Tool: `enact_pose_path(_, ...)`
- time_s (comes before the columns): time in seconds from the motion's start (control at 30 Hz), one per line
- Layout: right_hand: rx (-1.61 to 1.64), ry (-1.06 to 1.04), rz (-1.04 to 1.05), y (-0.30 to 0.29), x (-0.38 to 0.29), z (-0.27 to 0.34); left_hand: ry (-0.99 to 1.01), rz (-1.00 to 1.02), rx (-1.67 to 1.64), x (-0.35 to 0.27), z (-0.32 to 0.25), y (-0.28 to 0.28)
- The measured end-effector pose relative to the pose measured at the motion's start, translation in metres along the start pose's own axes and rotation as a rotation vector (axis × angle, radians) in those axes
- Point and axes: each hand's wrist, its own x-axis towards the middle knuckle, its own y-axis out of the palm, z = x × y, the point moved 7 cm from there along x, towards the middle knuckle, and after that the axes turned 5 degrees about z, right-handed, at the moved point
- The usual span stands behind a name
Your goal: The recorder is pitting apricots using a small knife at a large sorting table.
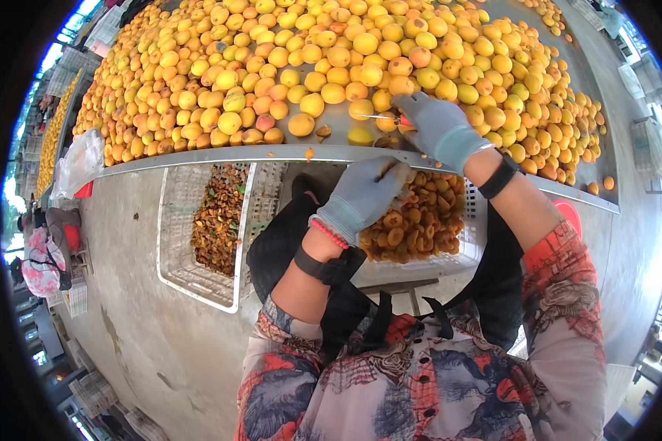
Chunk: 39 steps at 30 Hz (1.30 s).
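Apricots (229,122) are heaped across a metal table. My right hand (438,124), in a grey glove, is closed on a small knife (383,117) with a red handle, its thin blade pointing left over the fruit. Lower and to the left, my left hand (369,184), gloved too, is above the near rim of the table with curled fingers; whether it holds anything is hidden. Beneath it stands a white plastic crate of halved apricots (419,220). A torn brown piece of fruit (323,132) lies on the tabletop.
The table's raised metal rim (226,154) runs between me and the fruit. Left of my legs, a white crate (198,281) holds brown pits and scraps. A clear plastic bag (80,162) hangs at the table's left corner. Another person (47,259) is at far left.
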Motion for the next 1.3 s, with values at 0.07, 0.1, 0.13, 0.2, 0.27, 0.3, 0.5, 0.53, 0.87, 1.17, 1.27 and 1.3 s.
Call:
enact_pose_path(0.07, 0.015, 0.006, 0.038, 0.005, 0.003, -0.005, -0.034, -0.1, -0.078, -0.005, -0.005, -0.013)
enact_pose_path(0.1, 0.124, -0.038, -0.054, 0.002, 0.001, -0.013, -0.033, -0.109, -0.08, -0.007, -0.005, -0.017)
enact_pose_path(0.13, 0.231, -0.074, -0.144, -0.007, -0.002, -0.017, 0.017, -0.171, -0.122, -0.006, -0.006, -0.023)
enact_pose_path(0.2, 0.345, -0.068, -0.174, -0.017, -0.015, -0.021, 0.065, -0.236, -0.166, -0.006, -0.009, -0.028)
enact_pose_path(0.27, 0.511, -0.1, -0.247, -0.014, -0.018, -0.027, 0.105, -0.32, -0.294, -0.008, -0.015, -0.029)
enact_pose_path(0.3, 0.511, -0.102, -0.246, -0.017, -0.024, -0.021, 0.105, -0.322, -0.295, -0.004, -0.01, -0.026)
enact_pose_path(0.5, 1.035, -0.217, -0.324, -0.028, -0.06, 0.023, 0.34, 0.08, -0.751, 0.0, -0.024, -0.006)
enact_pose_path(0.53, 1.269, -0.129, -0.32, -0.036, -0.068, 0.025, 0.509, -0.012, -0.602, -0.007, -0.032, -0.016)
enact_pose_path(0.87, 1.374, -0.025, -0.042, 0.018, -0.113, 0.064, 0.575, -0.02, -0.765, -0.021, -0.047, -0.016)
enact_pose_path(1.17, 1.16, -0.001, -0.205, 0.013, -0.106, 0.067, 0.521, -0.041, -0.626, -0.028, -0.054, -0.009)
enact_pose_path(1.27, 0.986, -0.039, -0.297, 0.001, -0.107, 0.074, 0.545, -0.128, -0.492, -0.033, -0.057, -0.01)
enact_pose_path(1.3, 0.986, -0.035, -0.299, 0.01, -0.104, 0.073, 0.544, -0.123, -0.492, -0.032, -0.059, -0.007)
